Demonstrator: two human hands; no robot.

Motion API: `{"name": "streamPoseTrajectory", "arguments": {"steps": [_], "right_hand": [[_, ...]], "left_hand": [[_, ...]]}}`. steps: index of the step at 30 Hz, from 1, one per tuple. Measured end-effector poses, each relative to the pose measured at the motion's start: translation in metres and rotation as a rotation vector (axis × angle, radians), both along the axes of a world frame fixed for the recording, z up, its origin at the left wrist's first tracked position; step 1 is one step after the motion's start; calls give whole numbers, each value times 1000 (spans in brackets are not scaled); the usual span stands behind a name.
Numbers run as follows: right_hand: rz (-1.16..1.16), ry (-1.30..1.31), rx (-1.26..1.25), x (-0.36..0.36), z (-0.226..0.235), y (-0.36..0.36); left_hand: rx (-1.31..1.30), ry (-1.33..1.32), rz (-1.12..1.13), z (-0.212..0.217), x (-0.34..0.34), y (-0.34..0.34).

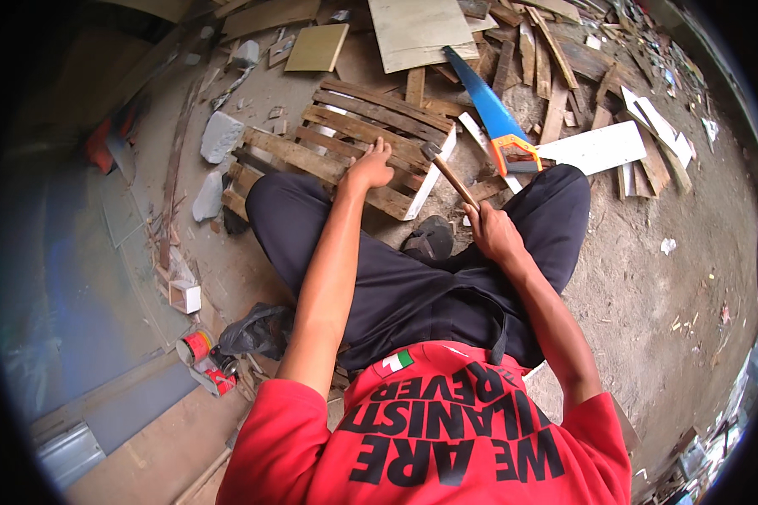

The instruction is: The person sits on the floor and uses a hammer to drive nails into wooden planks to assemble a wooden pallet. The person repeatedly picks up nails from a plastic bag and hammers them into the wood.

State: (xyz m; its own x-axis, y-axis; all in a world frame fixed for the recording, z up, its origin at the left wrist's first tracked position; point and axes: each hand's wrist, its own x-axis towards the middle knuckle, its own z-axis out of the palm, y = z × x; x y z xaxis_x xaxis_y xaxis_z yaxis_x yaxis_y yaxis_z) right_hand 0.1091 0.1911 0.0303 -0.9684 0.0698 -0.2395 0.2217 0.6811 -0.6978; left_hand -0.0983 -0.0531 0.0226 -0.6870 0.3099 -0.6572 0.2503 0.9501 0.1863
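In front of my folded legs lies a slatted wooden frame (345,124), like a small pallet, with gaps between its rough boards and a white board along its right end. My left hand (369,165) rests over the slats at its near side. Its fingers are bent together, and whatever they pinch is hidden or too small to make out. My right hand (497,231) is wrapped around the wooden handle of a hammer (454,177). The hammer head sits up and to the left, close to the frame's right end.
A handsaw (490,105) with a blue blade and orange handle lies beyond my right knee, next to a white board (598,147). Scrap wood (556,59) is heaped at the far right. Pale stone-like lumps (221,137) and a red-yellow roll (195,346) lie to the left.
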Motion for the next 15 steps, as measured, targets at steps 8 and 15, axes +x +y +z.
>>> {"name": "streamPoseTrajectory", "arguments": {"steps": [8,15], "right_hand": [[36,106,10,-8,-14,-7],[50,107,-4,-14,-27,-9]], "left_hand": [[72,6,85,2,14,-9],[274,176,184,-14,33,-17]]}}
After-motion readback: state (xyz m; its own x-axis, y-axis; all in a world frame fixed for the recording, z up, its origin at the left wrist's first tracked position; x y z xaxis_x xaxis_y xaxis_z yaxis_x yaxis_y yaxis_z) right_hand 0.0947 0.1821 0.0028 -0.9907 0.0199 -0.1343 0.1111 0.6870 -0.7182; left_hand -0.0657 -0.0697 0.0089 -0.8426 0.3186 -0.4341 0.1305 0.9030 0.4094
